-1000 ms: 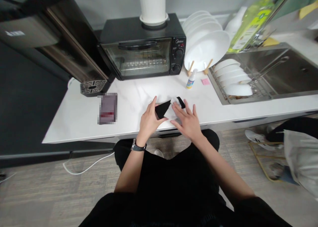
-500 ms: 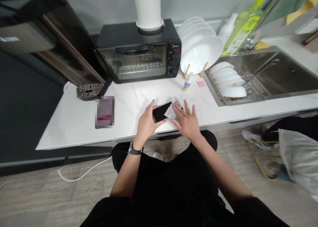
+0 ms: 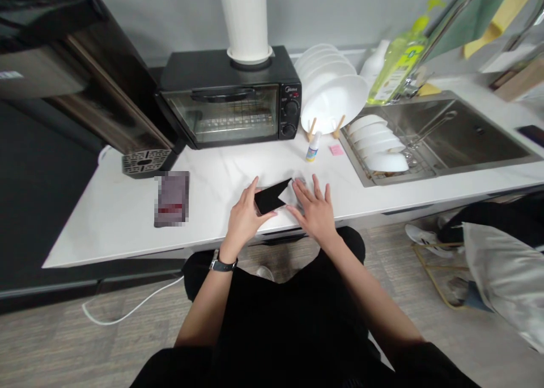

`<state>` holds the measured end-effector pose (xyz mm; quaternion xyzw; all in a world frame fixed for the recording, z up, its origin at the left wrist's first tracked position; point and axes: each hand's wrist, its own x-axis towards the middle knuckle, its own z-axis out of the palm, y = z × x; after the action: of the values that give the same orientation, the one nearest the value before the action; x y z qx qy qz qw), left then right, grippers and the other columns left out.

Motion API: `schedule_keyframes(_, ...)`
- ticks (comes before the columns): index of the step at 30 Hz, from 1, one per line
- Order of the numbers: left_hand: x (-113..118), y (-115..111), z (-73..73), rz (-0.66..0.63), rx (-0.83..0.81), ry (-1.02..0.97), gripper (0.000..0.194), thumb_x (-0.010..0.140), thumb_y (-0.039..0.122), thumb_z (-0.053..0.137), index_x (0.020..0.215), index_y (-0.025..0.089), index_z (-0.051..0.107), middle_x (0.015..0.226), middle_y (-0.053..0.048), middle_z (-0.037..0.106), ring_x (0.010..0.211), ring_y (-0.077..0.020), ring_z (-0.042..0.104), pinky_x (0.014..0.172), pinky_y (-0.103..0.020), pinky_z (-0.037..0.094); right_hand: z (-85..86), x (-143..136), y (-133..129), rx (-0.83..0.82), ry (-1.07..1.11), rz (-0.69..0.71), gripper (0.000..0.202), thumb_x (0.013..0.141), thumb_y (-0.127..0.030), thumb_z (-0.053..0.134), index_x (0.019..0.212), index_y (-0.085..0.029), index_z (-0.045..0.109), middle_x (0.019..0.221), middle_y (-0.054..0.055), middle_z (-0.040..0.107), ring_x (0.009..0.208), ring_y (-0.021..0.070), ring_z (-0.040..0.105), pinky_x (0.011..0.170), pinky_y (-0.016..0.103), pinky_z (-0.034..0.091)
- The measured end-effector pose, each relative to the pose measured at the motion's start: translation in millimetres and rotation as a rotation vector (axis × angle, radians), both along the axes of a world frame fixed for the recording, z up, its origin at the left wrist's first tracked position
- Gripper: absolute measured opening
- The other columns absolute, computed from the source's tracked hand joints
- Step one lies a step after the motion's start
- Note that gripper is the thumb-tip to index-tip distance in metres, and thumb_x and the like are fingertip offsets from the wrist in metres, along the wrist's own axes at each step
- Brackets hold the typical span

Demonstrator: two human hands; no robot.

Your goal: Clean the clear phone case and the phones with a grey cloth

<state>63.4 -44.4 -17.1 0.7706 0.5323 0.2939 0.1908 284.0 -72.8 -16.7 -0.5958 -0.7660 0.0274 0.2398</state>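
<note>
On the white countertop [image 3: 221, 192] lies a flat black phone [image 3: 272, 197], tilted slightly up to the right. My left hand [image 3: 244, 213] grips its left end, fingers at the far edge and thumb along the near edge. A white wipe [image 3: 289, 194] covers the phone's right part. My right hand [image 3: 313, 209] presses the wipe down, fingertips on it and the thumb at its near side; the other fingers are spread. The phone's right end is hidden under the wipe and hand. Behind them stands a small spray bottle [image 3: 312, 149] with a white top.
A toaster oven [image 3: 229, 102] stands at the back, near a rack of white plates [image 3: 334, 102]. On the right is a metal sink [image 3: 471, 130] with bowls [image 3: 385, 150]. A blurred-out dark packet [image 3: 172, 198] lies to the left, by a drinks machine [image 3: 147, 161]. Beside the bottle is a pink note [image 3: 336, 149].
The camera view has shifted slightly, so everything sits a little lower and further left. Both hands keep nearly the same places on the phone and wipe.
</note>
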Motion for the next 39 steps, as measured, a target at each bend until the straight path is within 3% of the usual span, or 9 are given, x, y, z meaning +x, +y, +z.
schedule_keyframes(2,0,0,-1.4,-0.002,0.01,0.003,0.108,0.085,0.035,0.087,0.17,0.028,0.02,0.145,-0.013,0.065,0.136,-0.0318,0.065,0.109,-0.046,0.057,0.3,-13,6,0.01,0.029,-0.033,0.076,0.107,-0.066,0.041,0.164,-0.015,0.045,0.168,0.012,0.047,0.166,0.0429,0.016,0.13,0.075,0.013)
schedule_keyframes(5,-2,1,-4.3,-0.005,0.013,0.024,0.103,0.088,0.024,0.079,0.171,0.028,0.018,0.153,-0.015,0.059,0.138,-0.0327,0.063,0.108,-0.046,0.058,2.4,-47,0,-0.008,0.024,0.169,0.078,0.107,-0.066,0.043,0.163,-0.011,0.046,0.168,0.014,0.047,0.166,0.0381,0.021,0.133,0.067,0.016)
schedule_keyframes(8,-3,0,-2.9,0.011,-0.011,0.034,0.106,0.084,0.016,0.079,0.171,0.028,0.017,0.155,-0.015,0.058,0.136,-0.033,0.064,0.106,-0.045,0.059,3.4,-43,-14,-0.024,-0.016,0.291,0.076,0.107,-0.066,0.045,0.164,-0.015,0.045,0.169,0.01,0.046,0.166,0.0347,0.022,0.134,0.065,0.015)
schedule_keyframes(14,-1,-1,1.9,-0.012,0.017,-0.003,0.113,0.083,0.036,0.089,0.17,0.029,0.018,0.144,-0.012,0.065,0.135,-0.0317,0.065,0.107,-0.044,0.058,2.3,7,4,0.001,-0.029,-0.021,0.073,0.108,-0.066,0.042,0.164,-0.019,0.046,0.168,0.01,0.047,0.167,0.0406,0.014,0.131,0.073,0.011)
schedule_keyframes(21,-6,1,-5.9,-0.012,0.02,0.042,0.098,0.09,0.016,0.07,0.171,0.029,0.018,0.154,-0.015,0.057,0.135,-0.0321,0.066,0.104,-0.044,0.06,1.9,-50,-17,-0.009,-0.003,0.309,0.076,0.106,-0.065,0.048,0.164,-0.017,0.045,0.169,0.01,0.045,0.166,0.0331,0.022,0.135,0.063,0.016)
schedule_keyframes(26,-3,0,-1.4,-0.03,0.028,-0.012,0.109,0.085,0.034,0.086,0.171,0.03,0.018,0.145,-0.012,0.064,0.135,-0.0309,0.064,0.109,-0.046,0.057,2.2,7,-13,-0.023,-0.013,0.03,0.07,0.107,-0.063,0.047,0.165,-0.022,0.045,0.169,0.007,0.045,0.166,0.0412,0.019,0.132,0.072,0.014)
schedule_keyframes(28,-4,0,-2.1,-0.026,0.032,-0.015,0.108,0.085,0.039,0.087,0.17,0.029,0.02,0.144,-0.012,0.065,0.135,-0.031,0.064,0.11,-0.046,0.056,3.4,4,-2,-0.014,-0.001,-0.032,0.071,0.107,-0.063,0.046,0.163,-0.017,0.048,0.169,0.009,0.046,0.166,0.0432,0.018,0.131,0.073,0.013)
schedule_keyframes(34,-7,0,-6.0,0.0,0.013,0.044,0.094,0.091,0.02,0.072,0.17,0.029,0.022,0.148,-0.015,0.061,0.129,-0.0319,0.068,0.102,-0.045,0.06,1.2,-58,-13,0.001,0.038,0.278,0.071,0.108,-0.061,0.046,0.162,-0.014,0.048,0.168,0.012,0.046,0.166,0.0344,0.024,0.134,0.064,0.018)
schedule_keyframes(39,-4,-1,0.5,-0.025,0.013,-0.002,0.106,0.086,0.032,0.084,0.17,0.03,0.02,0.144,-0.012,0.064,0.132,-0.0311,0.066,0.107,-0.045,0.057,0.0,-10,-13,-0.012,0.016,0.079,0.07,0.108,-0.062,0.046,0.165,-0.022,0.044,0.169,0.007,0.045,0.166,0.0396,0.019,0.132,0.072,0.015)
